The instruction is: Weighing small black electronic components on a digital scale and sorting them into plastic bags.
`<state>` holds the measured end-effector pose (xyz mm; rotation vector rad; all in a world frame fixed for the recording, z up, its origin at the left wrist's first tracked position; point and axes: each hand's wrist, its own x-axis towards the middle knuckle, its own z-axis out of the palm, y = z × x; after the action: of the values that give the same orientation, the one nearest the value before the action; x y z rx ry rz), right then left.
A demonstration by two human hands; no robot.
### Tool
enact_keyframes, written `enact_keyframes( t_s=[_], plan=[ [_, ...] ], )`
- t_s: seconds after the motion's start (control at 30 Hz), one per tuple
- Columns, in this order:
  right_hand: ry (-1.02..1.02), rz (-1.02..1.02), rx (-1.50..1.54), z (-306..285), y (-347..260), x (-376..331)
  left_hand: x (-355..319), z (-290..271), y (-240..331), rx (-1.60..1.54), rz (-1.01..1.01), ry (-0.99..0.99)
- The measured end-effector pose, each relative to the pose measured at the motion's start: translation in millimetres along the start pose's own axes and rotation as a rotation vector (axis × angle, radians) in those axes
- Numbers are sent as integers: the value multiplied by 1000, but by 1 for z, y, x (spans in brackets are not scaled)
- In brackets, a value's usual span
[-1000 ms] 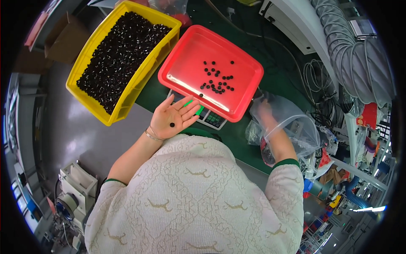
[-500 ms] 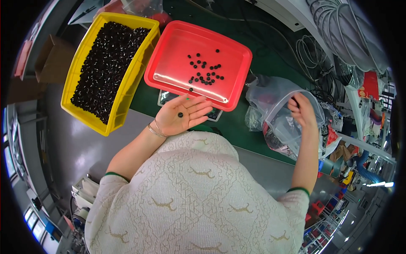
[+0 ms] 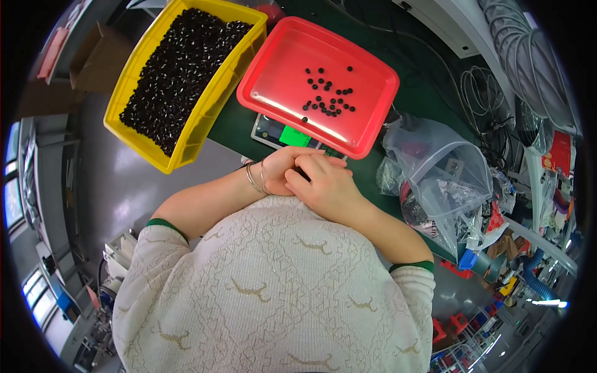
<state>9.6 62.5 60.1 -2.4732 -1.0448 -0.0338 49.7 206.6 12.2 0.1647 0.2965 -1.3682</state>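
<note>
Both hands meet in front of the red tray (image 3: pixel 249 93). My left hand (image 3: pixel 277 171) lies palm up with its visible fingers stretched out, and its palm is covered. Across it rests my right hand (image 3: pixel 329 189), fingers bent down into the left palm; whatever they pinch there is hidden. Several small black round parts (image 3: pixel 329 110) lie scattered in the tray. The tray sits over a scale (image 3: pixel 266 130) with a lit green display.
A yellow bin (image 3: pixel 217 98) full of small black parts stands at the left. To the right, a clear plastic bag (image 3: pixel 429 193) gapes on the green table. Grey hose coils (image 3: pixel 511 59) and cables hang at the far right.
My right hand has come out of the plastic bag and moved left onto my left hand. The black round part seen on my left palm is now hidden. The view has shifted slightly.
</note>
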Motion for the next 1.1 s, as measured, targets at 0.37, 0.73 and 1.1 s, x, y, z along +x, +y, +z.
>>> enact_keyframes(
  t_s=[0.37,0.73,1.1],
  plan=[
    [152,349,275,-50,21,-7,-10,1,-8,-145,57,-26],
    [-83,210,92,-22,9,-14,-3,-20,-14,-226,76,32],
    [-33,223,176,-16,18,-2,-9,-18,-4,-265,117,-125]
  ],
)
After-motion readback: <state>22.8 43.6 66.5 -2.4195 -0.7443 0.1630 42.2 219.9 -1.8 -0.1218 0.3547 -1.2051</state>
